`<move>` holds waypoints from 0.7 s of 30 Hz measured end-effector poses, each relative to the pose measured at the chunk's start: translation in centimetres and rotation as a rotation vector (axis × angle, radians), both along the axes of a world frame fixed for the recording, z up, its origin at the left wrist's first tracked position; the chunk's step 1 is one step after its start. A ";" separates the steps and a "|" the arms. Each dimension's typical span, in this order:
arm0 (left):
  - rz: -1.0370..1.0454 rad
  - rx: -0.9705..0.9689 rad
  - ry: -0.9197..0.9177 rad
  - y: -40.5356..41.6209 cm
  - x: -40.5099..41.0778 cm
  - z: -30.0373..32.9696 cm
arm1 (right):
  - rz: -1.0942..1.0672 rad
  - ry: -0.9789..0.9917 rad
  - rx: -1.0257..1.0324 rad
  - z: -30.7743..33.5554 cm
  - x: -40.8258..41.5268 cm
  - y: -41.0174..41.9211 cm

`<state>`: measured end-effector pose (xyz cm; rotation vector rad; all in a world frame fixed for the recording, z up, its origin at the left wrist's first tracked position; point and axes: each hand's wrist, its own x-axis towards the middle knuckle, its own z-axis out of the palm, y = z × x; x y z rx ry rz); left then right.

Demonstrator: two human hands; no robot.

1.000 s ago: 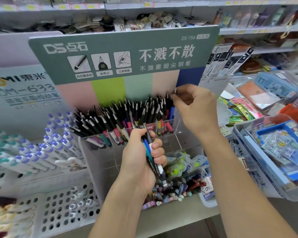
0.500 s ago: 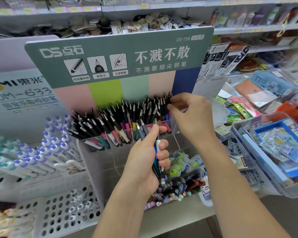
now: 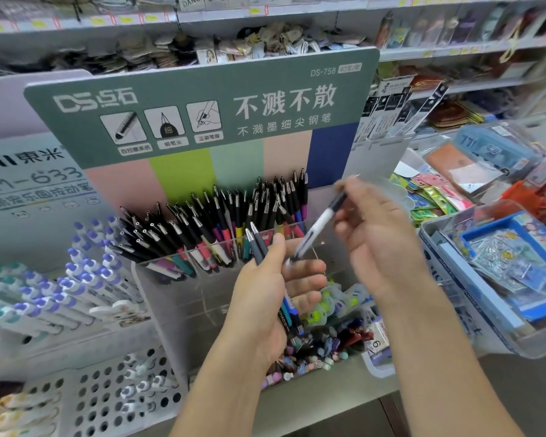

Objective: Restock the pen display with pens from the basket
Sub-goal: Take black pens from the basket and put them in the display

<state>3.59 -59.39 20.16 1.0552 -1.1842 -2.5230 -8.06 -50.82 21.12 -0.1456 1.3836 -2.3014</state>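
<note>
Two hands work in front of the pen display [image 3: 202, 121]: the left hand [image 3: 262, 298] grips a bundle of pens [image 3: 259, 244], while the right hand [image 3: 379, 234] pinches a blurred white-and-dark pen [image 3: 320, 222], tilted between both hands, just before the display's clear tray [image 3: 171, 263].

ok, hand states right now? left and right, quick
Left hand: closed round a bundle of pens, thumb pressing on them.
Right hand: pinching one white-and-dark pen, pulling it from the bundle; motion-blurred.
</note>
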 end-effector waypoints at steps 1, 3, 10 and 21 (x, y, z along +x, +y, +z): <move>0.006 -0.006 -0.014 -0.1 0.1 -0.1 | -0.143 0.111 -0.026 0.3 -0.8 0.3; 0.024 0.002 -0.026 -0.4 0.2 -0.3 | -0.342 0.418 0.126 1.2 -2.4 0.7; 0.087 0.104 0.031 -0.9 -0.1 0.0 | -0.213 1.003 0.703 0.4 -3.9 -2.3; 0.048 0.028 0.090 -0.7 -0.5 0.1 | -0.135 0.923 0.790 -2.1 -3.3 -3.0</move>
